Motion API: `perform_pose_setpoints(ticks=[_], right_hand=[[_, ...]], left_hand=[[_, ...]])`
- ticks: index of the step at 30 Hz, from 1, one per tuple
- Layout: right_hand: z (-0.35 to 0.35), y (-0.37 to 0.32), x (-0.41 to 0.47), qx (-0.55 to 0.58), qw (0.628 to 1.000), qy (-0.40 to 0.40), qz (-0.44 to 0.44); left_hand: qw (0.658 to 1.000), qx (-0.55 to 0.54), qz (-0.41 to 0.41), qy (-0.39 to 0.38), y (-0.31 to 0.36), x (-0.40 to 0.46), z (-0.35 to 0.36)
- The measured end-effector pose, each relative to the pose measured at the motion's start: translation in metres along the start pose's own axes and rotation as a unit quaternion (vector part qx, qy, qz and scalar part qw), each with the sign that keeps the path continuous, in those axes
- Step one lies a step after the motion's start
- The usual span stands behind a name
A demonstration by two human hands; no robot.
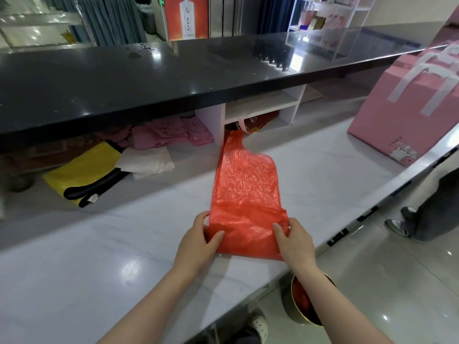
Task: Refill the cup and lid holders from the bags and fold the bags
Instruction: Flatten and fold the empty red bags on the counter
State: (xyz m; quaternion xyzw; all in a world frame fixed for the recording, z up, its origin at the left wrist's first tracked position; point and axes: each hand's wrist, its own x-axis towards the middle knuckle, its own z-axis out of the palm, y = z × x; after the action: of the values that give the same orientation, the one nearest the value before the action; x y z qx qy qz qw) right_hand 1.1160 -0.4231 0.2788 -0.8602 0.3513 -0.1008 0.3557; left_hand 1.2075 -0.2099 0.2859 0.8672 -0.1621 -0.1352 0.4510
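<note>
A red plastic bag (244,184) lies flat on the white marble counter (99,256), stretched lengthwise away from me, its handle end reaching toward the shelf under the black top. My left hand (198,240) pinches the bag's near left corner, thumb on top. My right hand (294,240) grips the near right corner the same way. The near end of the bag is lifted slightly and folded over between both hands. No cups, lids or holders are in view.
A raised black countertop (173,78) runs across the back. Beneath it lie a yellow bag (82,175), white folded bags (146,162) and pink bags (171,134). A large pink box (407,110) stands at the right. A bin (304,304) sits on the floor below the counter edge.
</note>
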Motion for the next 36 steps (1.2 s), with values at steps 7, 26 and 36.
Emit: perform_pose_setpoints(ticks=[7, 26, 36], right_hand=[[-0.001, -0.002, 0.004, -0.084, 0.996, -0.04, 0.006], [-0.033, -0.01, 0.076, -0.062, 0.977, -0.139, -0.147], [-0.047, -0.023, 0.119, -0.181, 0.909, -0.335, -0.167]], left_hand=[[0.927, 0.226, 0.297, 0.031, 0.038, 0.017, 0.022], [0.887, 0.384, 0.198, -0.162, 0.014, 0.03, 0.073], [0.876, 0.401, 0.208, -0.17, 0.021, 0.027, 0.068]])
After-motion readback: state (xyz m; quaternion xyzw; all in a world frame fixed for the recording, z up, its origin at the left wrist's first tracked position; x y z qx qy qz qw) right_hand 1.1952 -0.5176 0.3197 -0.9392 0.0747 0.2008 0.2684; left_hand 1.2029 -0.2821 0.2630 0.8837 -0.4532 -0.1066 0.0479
